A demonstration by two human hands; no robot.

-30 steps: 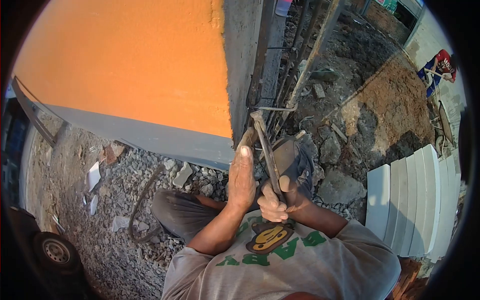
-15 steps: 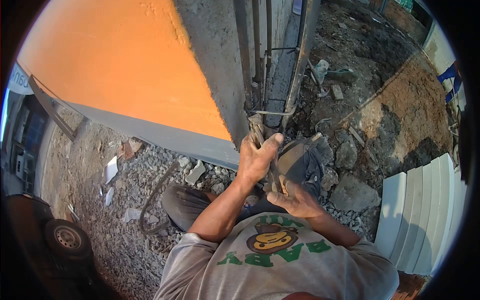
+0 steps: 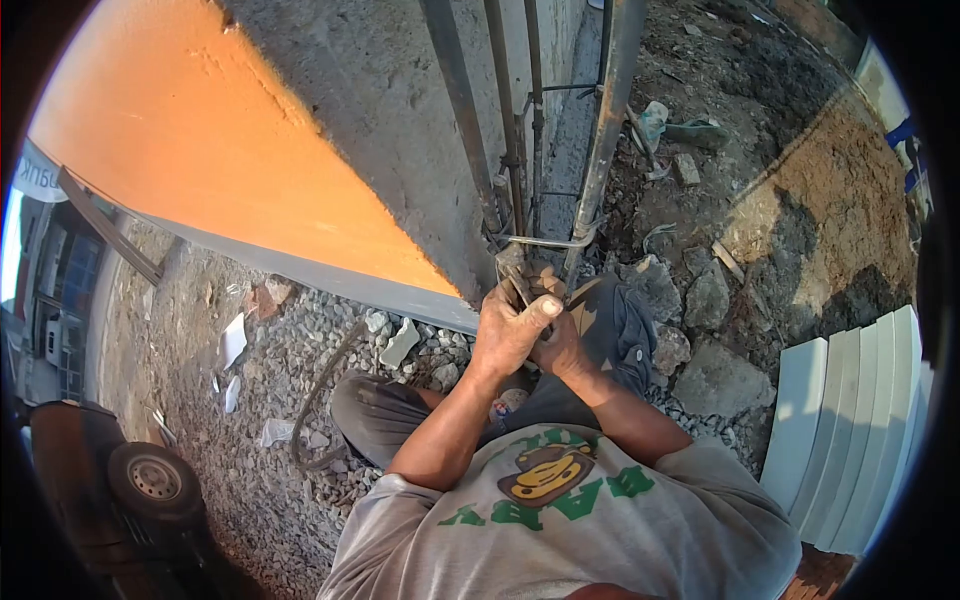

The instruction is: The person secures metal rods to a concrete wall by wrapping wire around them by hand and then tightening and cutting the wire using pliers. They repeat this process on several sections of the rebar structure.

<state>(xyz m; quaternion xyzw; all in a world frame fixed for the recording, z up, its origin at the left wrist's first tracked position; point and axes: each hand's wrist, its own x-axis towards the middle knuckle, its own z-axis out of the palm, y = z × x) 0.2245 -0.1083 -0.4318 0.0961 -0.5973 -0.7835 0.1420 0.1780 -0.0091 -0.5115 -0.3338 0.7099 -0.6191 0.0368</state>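
Upright steel bars (image 3: 603, 130) stand beside the concrete wall end, with a bent metal tie (image 3: 545, 241) across them. Just below this tie is the head of a metal tool (image 3: 510, 257). My left hand (image 3: 508, 325) is closed around the tool near its head, thumb pointing right. Against it, on the right, my right hand (image 3: 560, 343) is partly hidden behind the left one; its fingers are bent near the tool, and what they hold cannot be made out.
An orange and grey wall (image 3: 250, 170) rises at the left. Gravel (image 3: 270, 480) and rubble (image 3: 722, 378) surround my legs. Stacked pale slabs (image 3: 850, 430) are at the right, a vehicle wheel (image 3: 155, 478) at lower left. Part of a person in blue (image 3: 903, 132) shows at the right edge.
My left hand went from flat beside the tool to closed around it. My right hand left the tool's lower end and moved up beside my left. The view has shifted, showing more of the concrete wall end.
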